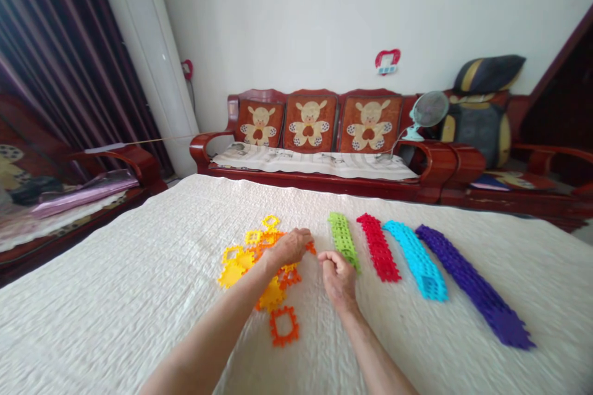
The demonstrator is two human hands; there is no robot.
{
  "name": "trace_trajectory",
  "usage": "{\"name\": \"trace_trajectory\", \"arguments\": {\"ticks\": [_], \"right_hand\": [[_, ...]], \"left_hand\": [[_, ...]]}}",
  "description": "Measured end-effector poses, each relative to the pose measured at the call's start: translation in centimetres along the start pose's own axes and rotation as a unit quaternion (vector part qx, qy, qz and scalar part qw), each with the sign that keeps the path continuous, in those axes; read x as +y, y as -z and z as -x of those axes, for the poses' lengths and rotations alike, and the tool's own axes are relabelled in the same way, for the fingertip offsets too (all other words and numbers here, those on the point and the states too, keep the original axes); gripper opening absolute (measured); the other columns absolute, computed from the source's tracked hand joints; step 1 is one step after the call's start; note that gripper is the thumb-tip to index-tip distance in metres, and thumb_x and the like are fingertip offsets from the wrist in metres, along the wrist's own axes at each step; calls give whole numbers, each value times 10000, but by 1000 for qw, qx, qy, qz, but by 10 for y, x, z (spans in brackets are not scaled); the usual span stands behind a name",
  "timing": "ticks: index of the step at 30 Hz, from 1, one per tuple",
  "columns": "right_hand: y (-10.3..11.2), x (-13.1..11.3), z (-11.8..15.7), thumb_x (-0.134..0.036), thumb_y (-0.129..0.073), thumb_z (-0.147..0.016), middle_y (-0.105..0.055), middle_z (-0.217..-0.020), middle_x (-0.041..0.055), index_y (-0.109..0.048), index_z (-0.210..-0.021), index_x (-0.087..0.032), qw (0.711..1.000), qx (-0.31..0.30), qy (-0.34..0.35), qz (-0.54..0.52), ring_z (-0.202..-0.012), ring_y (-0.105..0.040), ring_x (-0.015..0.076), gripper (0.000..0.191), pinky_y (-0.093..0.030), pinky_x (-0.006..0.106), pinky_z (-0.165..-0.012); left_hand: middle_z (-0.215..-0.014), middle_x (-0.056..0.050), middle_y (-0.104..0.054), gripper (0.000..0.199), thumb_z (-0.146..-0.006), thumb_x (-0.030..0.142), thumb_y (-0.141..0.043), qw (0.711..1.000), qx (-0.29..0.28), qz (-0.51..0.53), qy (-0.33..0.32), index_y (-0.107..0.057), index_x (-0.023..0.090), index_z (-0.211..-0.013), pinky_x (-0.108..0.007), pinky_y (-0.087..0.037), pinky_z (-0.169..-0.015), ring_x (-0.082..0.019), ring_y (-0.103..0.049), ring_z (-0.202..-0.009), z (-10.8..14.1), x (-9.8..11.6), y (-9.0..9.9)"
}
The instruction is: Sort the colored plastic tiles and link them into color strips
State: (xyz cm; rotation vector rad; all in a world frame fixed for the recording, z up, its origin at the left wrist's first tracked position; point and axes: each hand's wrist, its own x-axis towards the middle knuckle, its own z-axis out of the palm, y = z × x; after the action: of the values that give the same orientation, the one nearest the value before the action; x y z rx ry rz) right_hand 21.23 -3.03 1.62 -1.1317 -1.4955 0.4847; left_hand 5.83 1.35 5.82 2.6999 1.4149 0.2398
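Note:
My left hand (291, 246) reaches over a loose pile of interlocking plastic pieces, its fingers bent down and closed at an orange notched piece (311, 248). Curled into a loose fist, my right hand (339, 281) sits just right of it; whatever its fingers may hold is hidden. Around my left arm lie yellow solid squares (233, 274), yellow open frames (254, 237) and more orange pieces. An orange square frame (284, 326) lies apart, nearer to me. Beyond my right hand is a row of overlapping green pieces (341, 236), partly covered by that hand.
Further right lie overlapping rows of red pieces (378, 248), light blue pieces (417, 259) and purple pieces (475, 287). Everything rests on a quilted white cover (139, 296). Behind it stand a wooden sofa (319, 177) with bear cushions and a small fan (429, 110).

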Motion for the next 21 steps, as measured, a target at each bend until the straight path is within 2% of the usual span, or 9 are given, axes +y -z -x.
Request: {"name": "trace_trajectory", "arguments": {"ticks": [4,9,15,18,21], "right_hand": [[0,-1,0,-186,-400,-673,-658,-656,18,-612,-647,-208,1000,8,0,-6,-646,-593,169,215,-464,278,-661],[1,-1,0,-174,-398,-672,-636,-635,15,-600,-631,-208,1000,25,3,-11,-633,-580,164,209,-457,268,-640],[1,-2,0,-183,-398,-676,-636,-641,14,-607,-636,-203,1000,20,-3,-9,-632,-577,162,214,-449,262,-633],[2,-2,-1,-187,-392,-680,-638,-638,18,-611,-637,-200,1000,11,-9,-6,-630,-581,165,223,-448,265,-632],[1,-2,-1,-184,-390,-679,-644,-649,23,-607,-633,-198,1000,5,-10,-9,-637,-584,167,222,-449,267,-640]], "left_hand": [[-991,-79,-599,251,-802,75,-398,999,8,-22,-34,-583,169,-944,-312,-412,-914,-165,-556,-955,-1,-7,1],[-931,-80,-661,321,-845,130,-372,998,45,-39,-1,-622,183,-1041,-336,-447,-861,-188,-585,-914,-3,-6,18],[-978,-74,-678,341,-849,177,-392,998,-4,-50,35,-641,229,-1077,-335,-471,-819,-205,-610,-926,-16,-1,26],[-1009,-85,-662,361,-842,155,-387,996,46,-35,71,-612,205,-1120,-317,-466,-827,-193,-602,-942,-12,-2,26],[-902,-83,-663,307,-851,189,-378,991,80,-30,100,-656,174,-983,-293,-470,-776,-178,-615,-850,8,-1,28]]}}
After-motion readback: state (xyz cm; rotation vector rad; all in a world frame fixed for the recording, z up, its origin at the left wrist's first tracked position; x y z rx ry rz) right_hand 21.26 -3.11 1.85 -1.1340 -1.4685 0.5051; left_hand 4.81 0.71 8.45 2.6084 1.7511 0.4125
